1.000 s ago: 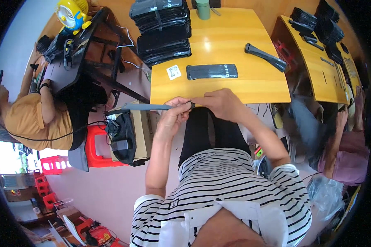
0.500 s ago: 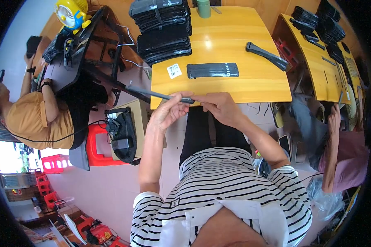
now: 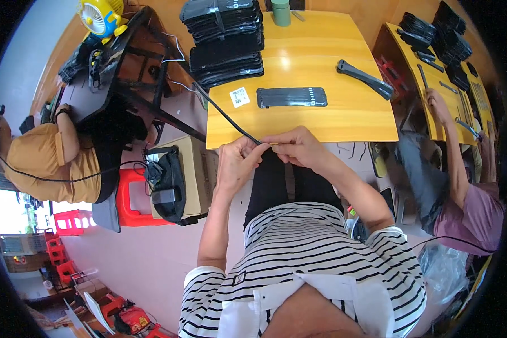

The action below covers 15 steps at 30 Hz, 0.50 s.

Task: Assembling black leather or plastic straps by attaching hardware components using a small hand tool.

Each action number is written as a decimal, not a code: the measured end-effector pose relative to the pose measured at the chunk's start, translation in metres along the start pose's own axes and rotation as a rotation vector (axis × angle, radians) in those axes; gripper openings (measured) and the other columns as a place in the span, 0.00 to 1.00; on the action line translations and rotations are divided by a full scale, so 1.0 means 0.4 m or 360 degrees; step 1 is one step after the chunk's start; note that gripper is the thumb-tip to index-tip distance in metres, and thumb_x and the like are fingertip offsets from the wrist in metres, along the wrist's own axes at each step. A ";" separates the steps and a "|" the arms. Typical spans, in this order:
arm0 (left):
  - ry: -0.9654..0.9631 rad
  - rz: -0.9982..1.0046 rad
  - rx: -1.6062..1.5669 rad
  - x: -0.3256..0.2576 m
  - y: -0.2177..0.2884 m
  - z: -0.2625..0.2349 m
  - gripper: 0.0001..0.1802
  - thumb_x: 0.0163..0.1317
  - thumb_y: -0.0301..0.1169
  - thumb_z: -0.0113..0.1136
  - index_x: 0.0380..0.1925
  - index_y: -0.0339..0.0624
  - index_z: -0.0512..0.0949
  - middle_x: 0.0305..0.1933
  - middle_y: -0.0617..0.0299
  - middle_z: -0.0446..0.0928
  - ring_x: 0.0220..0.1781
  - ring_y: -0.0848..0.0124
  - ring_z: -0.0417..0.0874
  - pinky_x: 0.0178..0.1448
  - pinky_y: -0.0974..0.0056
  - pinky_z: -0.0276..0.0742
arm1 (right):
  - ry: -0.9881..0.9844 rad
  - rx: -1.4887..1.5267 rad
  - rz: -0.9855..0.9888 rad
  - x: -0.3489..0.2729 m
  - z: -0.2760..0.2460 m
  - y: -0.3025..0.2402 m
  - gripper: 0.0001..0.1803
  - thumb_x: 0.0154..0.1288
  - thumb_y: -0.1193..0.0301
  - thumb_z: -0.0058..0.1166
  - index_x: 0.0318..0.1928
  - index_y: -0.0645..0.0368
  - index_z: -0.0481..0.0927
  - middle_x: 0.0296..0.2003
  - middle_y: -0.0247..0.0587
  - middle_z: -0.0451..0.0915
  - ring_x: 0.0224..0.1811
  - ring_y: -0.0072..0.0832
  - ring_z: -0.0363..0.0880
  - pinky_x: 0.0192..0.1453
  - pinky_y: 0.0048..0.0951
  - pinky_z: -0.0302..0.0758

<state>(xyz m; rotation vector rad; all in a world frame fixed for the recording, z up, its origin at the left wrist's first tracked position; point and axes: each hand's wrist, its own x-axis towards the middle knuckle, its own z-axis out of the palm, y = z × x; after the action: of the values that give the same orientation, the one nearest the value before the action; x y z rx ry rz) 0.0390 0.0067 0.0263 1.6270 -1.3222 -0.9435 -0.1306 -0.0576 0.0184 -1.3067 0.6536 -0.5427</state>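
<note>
A long, thin black strap (image 3: 226,117) slants up to the left from my hands, over the table's near left corner. My left hand (image 3: 238,164) is closed on its lower end, thumb pressed against the fingers. Just beside it, my right hand (image 3: 303,149) pinches the same end, where a small yellowish bit shows between the fingertips. Both hands are at the near edge of the yellow table (image 3: 298,127). Beyond them lies a flat row of black straps (image 3: 292,97), with a white printed label (image 3: 239,97) to its left.
Tall stacks of black strap packs (image 3: 226,50) stand at the table's far left. A bundle of black straps (image 3: 365,79) lies at the right, and a green cup (image 3: 281,13) at the back. Co-workers sit either side; a cardboard box (image 3: 192,169) stands left of my left arm.
My hands have come closer together at the strap's end. The strap now tilts more steeply upward, and my left hand has turned over it. The right co-worker's arm has reached farther over their table.
</note>
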 end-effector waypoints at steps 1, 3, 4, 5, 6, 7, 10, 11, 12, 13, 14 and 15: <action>-0.0005 -0.0004 0.0000 -0.001 0.007 -0.004 0.13 0.54 0.30 0.62 0.16 0.35 0.73 0.14 0.65 0.73 0.17 0.82 0.72 0.20 0.77 0.66 | -0.0048 0.0072 0.0081 0.002 -0.004 -0.003 0.14 0.60 0.78 0.48 0.47 0.58 0.78 0.14 0.28 0.69 0.12 0.12 0.59 0.15 0.15 0.56; -0.0021 0.0079 0.0302 -0.001 0.028 -0.012 0.15 0.53 0.33 0.62 0.15 0.34 0.74 0.12 0.59 0.73 0.13 0.75 0.72 0.20 0.70 0.65 | -0.0094 0.0150 0.0166 0.001 -0.009 -0.003 0.14 0.60 0.78 0.48 0.47 0.57 0.78 0.13 0.28 0.69 0.11 0.11 0.58 0.13 0.14 0.54; -0.0018 0.0074 0.0304 -0.001 0.031 -0.015 0.15 0.53 0.33 0.62 0.15 0.34 0.74 0.12 0.59 0.73 0.13 0.75 0.72 0.20 0.70 0.65 | -0.0117 0.0149 0.0157 0.003 -0.011 -0.003 0.15 0.61 0.76 0.48 0.48 0.57 0.78 0.14 0.28 0.69 0.10 0.11 0.58 0.12 0.14 0.53; -0.0015 0.0103 0.0340 -0.001 0.034 -0.017 0.15 0.53 0.33 0.61 0.15 0.34 0.74 0.12 0.59 0.73 0.12 0.74 0.72 0.20 0.68 0.64 | -0.0140 0.0149 0.0148 0.005 -0.012 -0.003 0.15 0.61 0.75 0.48 0.49 0.56 0.77 0.15 0.28 0.68 0.10 0.11 0.57 0.12 0.13 0.53; -0.0013 0.0132 0.0377 -0.001 0.034 -0.018 0.15 0.53 0.33 0.60 0.14 0.34 0.73 0.12 0.58 0.73 0.12 0.73 0.71 0.20 0.67 0.64 | -0.0142 0.0153 0.0150 0.006 -0.013 -0.007 0.15 0.61 0.75 0.48 0.49 0.56 0.77 0.15 0.28 0.68 0.10 0.11 0.57 0.12 0.13 0.53; -0.0016 0.0128 0.0377 -0.001 0.032 -0.017 0.15 0.53 0.33 0.60 0.14 0.34 0.73 0.12 0.58 0.73 0.12 0.73 0.71 0.20 0.67 0.64 | -0.0133 0.0189 0.0174 0.005 -0.012 -0.013 0.14 0.61 0.76 0.49 0.48 0.57 0.78 0.14 0.28 0.68 0.10 0.11 0.57 0.12 0.14 0.53; -0.0084 0.0210 0.0304 0.000 0.027 -0.011 0.16 0.54 0.32 0.60 0.14 0.34 0.73 0.12 0.58 0.72 0.11 0.72 0.70 0.20 0.67 0.63 | -0.0152 0.0181 0.0202 -0.002 -0.023 -0.016 0.14 0.60 0.76 0.49 0.47 0.58 0.78 0.14 0.29 0.68 0.10 0.11 0.57 0.12 0.14 0.52; -0.0110 0.0267 0.0301 0.001 0.031 -0.012 0.15 0.54 0.32 0.59 0.14 0.34 0.72 0.11 0.59 0.72 0.11 0.73 0.70 0.20 0.68 0.63 | -0.0185 0.0132 0.0203 -0.005 -0.030 -0.015 0.15 0.61 0.76 0.48 0.48 0.57 0.77 0.15 0.30 0.68 0.11 0.11 0.56 0.12 0.13 0.52; -0.0136 0.0324 0.0298 0.003 0.032 -0.012 0.15 0.54 0.31 0.59 0.14 0.34 0.72 0.11 0.60 0.71 0.12 0.74 0.70 0.19 0.69 0.62 | -0.0177 0.0136 0.0207 -0.008 -0.034 -0.020 0.15 0.61 0.76 0.48 0.48 0.57 0.77 0.15 0.30 0.68 0.11 0.11 0.56 0.12 0.13 0.52; -0.0140 0.0323 0.0296 0.007 0.028 -0.016 0.15 0.54 0.31 0.59 0.14 0.34 0.72 0.11 0.60 0.71 0.12 0.74 0.70 0.19 0.69 0.62 | -0.0211 0.0234 0.0276 -0.012 -0.039 -0.028 0.14 0.61 0.75 0.49 0.48 0.57 0.78 0.15 0.31 0.68 0.11 0.12 0.56 0.12 0.13 0.51; -0.0242 0.0256 0.0074 0.013 0.020 -0.024 0.14 0.54 0.30 0.58 0.13 0.34 0.71 0.10 0.61 0.70 0.12 0.76 0.69 0.18 0.70 0.62 | -0.0245 0.0332 0.0345 -0.014 -0.043 -0.031 0.14 0.61 0.75 0.49 0.48 0.57 0.78 0.15 0.32 0.67 0.11 0.12 0.56 0.12 0.13 0.51; -0.0342 0.0187 -0.0148 0.016 0.013 -0.025 0.13 0.54 0.28 0.57 0.13 0.35 0.71 0.10 0.63 0.69 0.12 0.78 0.68 0.17 0.71 0.61 | -0.0243 0.0334 0.0348 -0.016 -0.045 -0.028 0.14 0.61 0.75 0.49 0.48 0.57 0.78 0.15 0.32 0.67 0.11 0.12 0.56 0.12 0.13 0.51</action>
<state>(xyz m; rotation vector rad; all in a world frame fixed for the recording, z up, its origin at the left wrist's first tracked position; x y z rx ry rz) 0.0474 0.0012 0.0347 1.3921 -1.4784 -1.1149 -0.1480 -0.0676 0.0280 -1.0529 0.5874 -0.3196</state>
